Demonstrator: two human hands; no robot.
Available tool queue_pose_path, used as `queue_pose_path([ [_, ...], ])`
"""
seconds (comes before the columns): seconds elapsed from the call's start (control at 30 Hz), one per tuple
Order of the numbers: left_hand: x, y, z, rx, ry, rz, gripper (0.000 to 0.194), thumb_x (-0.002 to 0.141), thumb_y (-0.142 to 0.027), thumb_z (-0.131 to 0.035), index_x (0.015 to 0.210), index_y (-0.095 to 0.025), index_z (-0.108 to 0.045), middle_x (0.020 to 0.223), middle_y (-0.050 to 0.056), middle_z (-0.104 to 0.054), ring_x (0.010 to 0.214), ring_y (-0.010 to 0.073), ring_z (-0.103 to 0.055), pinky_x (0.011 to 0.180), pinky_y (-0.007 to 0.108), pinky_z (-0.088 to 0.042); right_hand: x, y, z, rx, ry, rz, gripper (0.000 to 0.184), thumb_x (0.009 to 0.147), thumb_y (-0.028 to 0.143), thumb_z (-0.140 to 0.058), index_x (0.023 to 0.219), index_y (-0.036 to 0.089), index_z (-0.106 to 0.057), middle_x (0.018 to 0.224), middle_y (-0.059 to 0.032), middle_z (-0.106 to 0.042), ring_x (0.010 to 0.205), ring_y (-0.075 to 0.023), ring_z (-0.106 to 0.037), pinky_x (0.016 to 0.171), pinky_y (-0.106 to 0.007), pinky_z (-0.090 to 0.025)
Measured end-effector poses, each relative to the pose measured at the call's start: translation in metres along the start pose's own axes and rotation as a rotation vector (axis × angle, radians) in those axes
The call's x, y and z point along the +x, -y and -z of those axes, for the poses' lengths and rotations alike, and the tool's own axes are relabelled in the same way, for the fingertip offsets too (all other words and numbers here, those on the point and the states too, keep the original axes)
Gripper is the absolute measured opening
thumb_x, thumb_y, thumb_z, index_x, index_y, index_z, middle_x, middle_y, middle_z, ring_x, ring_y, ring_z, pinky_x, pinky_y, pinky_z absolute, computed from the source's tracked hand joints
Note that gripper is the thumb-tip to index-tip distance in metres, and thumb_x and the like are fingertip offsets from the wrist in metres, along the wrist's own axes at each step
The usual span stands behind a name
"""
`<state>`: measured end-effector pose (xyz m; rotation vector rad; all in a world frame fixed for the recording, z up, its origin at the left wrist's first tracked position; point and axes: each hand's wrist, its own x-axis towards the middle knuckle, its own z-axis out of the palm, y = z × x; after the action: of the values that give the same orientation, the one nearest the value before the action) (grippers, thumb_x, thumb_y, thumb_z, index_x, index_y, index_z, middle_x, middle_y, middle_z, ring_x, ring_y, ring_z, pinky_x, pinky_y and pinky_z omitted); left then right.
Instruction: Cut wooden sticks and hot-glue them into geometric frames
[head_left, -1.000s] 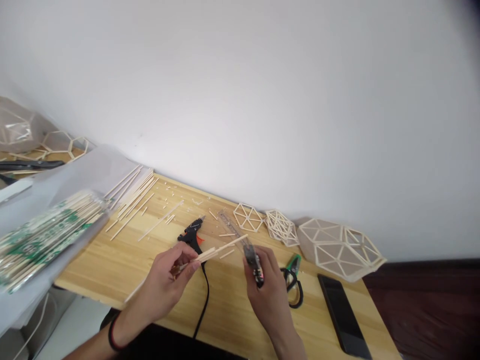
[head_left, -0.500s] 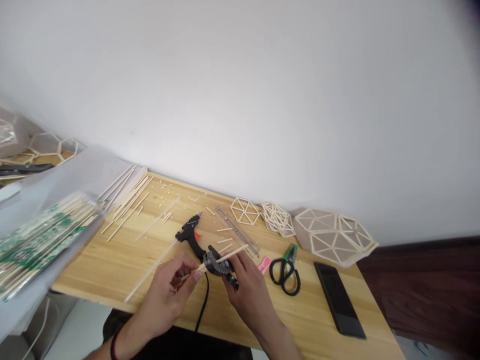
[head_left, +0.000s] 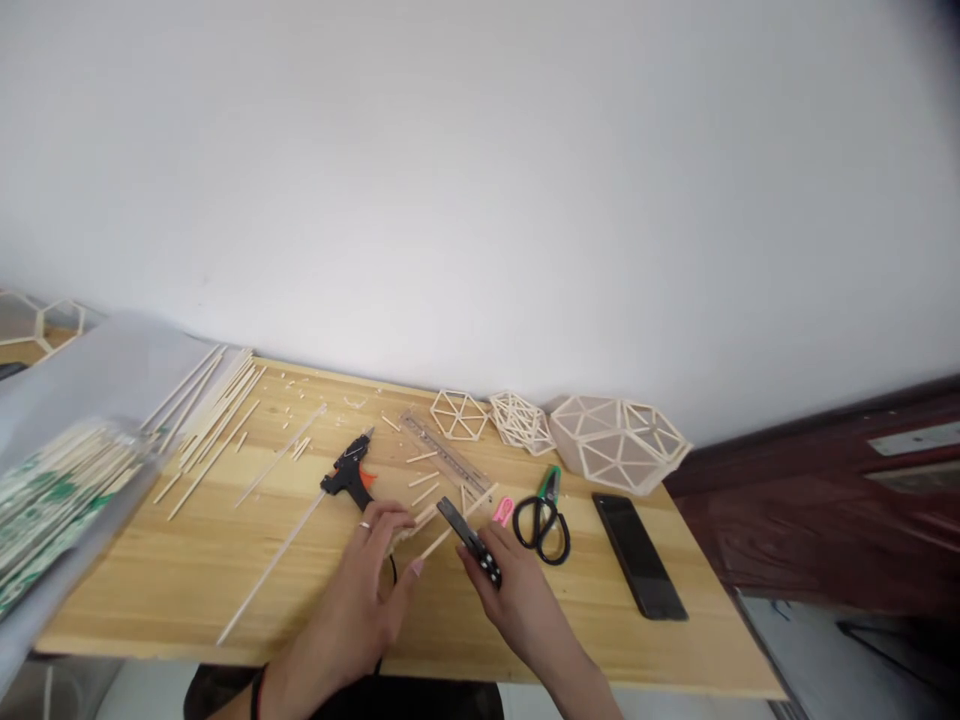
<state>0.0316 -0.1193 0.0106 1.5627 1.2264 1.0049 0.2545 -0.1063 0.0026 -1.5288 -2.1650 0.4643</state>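
My left hand (head_left: pixel 367 590) pinches a thin wooden stick (head_left: pixel 450 525) that points up and to the right over the wooden table (head_left: pixel 187 590). A ring sits on one of its fingers. My right hand (head_left: pixel 517 590) is closed round a small black clipper (head_left: pixel 469 540), whose jaws meet the stick near its middle. Just behind my left hand lies a black hot glue gun (head_left: pixel 349 478) with an orange trigger, its cord running under that hand.
A ruler (head_left: pixel 442 455), short cut sticks, a pink object (head_left: pixel 502 510), green-handled scissors (head_left: pixel 544 515) and a black phone (head_left: pixel 637 555) lie around. Three stick lattice shapes (head_left: pixel 619 440) stand by the wall. Long sticks (head_left: pixel 214 410) and a bag of packed sticks (head_left: pixel 52 500) sit left.
My view has swung right and down. My right hand lowered the clipper from upright and brought it against the stick; both hands moved closer to the table.
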Motion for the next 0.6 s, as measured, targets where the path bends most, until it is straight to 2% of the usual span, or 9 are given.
queue_pose_path([
  [0.1,0.004,-0.001,0.002,-0.087,0.038,0.016,0.028,0.097,-0.03,-0.057,0.124,-0.023,-0.059,0.13,0.012,-0.056,0.121,0.0246,-0.057,0.11,0.045,-0.043,-0.007,0.005,-0.002,0.048,0.003,-0.018,0.023,0.101,0.026,-0.05,0.079,0.023,-0.054,0.075,-0.001,-0.061,0.068,-0.018,-0.062,0.062,-0.027,-0.049],
  [0.2,0.009,-0.003,0.006,-0.439,0.25,0.122,0.044,0.095,-0.036,-0.062,0.137,-0.025,-0.052,0.112,0.008,-0.064,0.095,0.0181,-0.066,0.09,0.035,-0.053,-0.01,0.017,-0.005,0.144,0.038,-0.026,0.021,0.098,0.024,-0.052,0.078,0.023,-0.056,0.076,-0.001,-0.062,0.068,-0.0175,-0.063,0.061,-0.026,-0.05],
  [0.27,0.012,-0.003,0.008,-0.732,0.409,0.184,0.051,0.091,-0.036,-0.07,0.138,-0.027,-0.053,0.115,0.007,-0.064,0.08,0.0141,-0.069,0.075,0.029,-0.055,-0.012,0.025,-0.009,0.268,0.061,-0.034,0.013,0.096,0.021,-0.053,0.086,0.022,-0.062,0.083,-0.0036,-0.068,0.076,-0.0193,-0.067,0.067,-0.027,-0.053],
  [0.3,0.013,-0.002,0.009,-0.854,0.466,0.208,0.051,0.088,-0.035,-0.073,0.135,-0.028,-0.056,0.12,0.008,-0.063,0.074,0.0125,-0.07,0.069,0.026,-0.055,-0.014,0.029,-0.012,0.337,0.077,-0.028,0.012,0.095,0.019,-0.054,0.097,0.022,-0.066,0.092,-0.0058,-0.071,0.084,-0.0207,-0.07,0.074,-0.029,-0.055],
  [0.33,0.014,-0.002,0.009,-0.953,0.505,0.234,0.048,0.086,-0.034,-0.076,0.131,-0.028,-0.06,0.124,0.008,-0.062,0.068,0.0108,-0.07,0.063,0.023,-0.054,-0.015,0.032,-0.015,0.394,0.084,-0.016,0.019,0.094,0.018,-0.055,0.108,0.022,-0.067,0.101,-0.0074,-0.073,0.092,-0.0218,-0.071,0.081,-0.03,-0.056],
  [0.43,0.013,-0.001,0.008,-1.138,0.575,0.343,0.041,0.081,-0.029,-0.08,0.12,-0.025,-0.069,0.119,0.008,-0.067,0.055,0.0076,-0.068,0.049,0.017,-0.048,-0.019,0.038,-0.024,0.483,0.067,0.024,0.037,0.089,0.014,-0.057,0.123,0.025,-0.065,0.111,-0.0078,-0.075,0.1,-0.0225,-0.073,0.086,-0.031,-0.057],
  [0.6,0.016,-0.004,0.007,-1.182,0.576,0.438,0.04,0.074,-0.028,-0.086,0.112,-0.022,-0.074,0.111,0.008,-0.071,0.052,0.0097,-0.069,0.043,0.016,-0.046,-0.024,0.038,-0.03,0.517,-0.037,0.059,0.034,0.086,0.015,-0.057,0.117,0.023,-0.068,0.1,-0.0068,-0.076,0.086,-0.0208,-0.074,0.075,-0.027,-0.058],
])
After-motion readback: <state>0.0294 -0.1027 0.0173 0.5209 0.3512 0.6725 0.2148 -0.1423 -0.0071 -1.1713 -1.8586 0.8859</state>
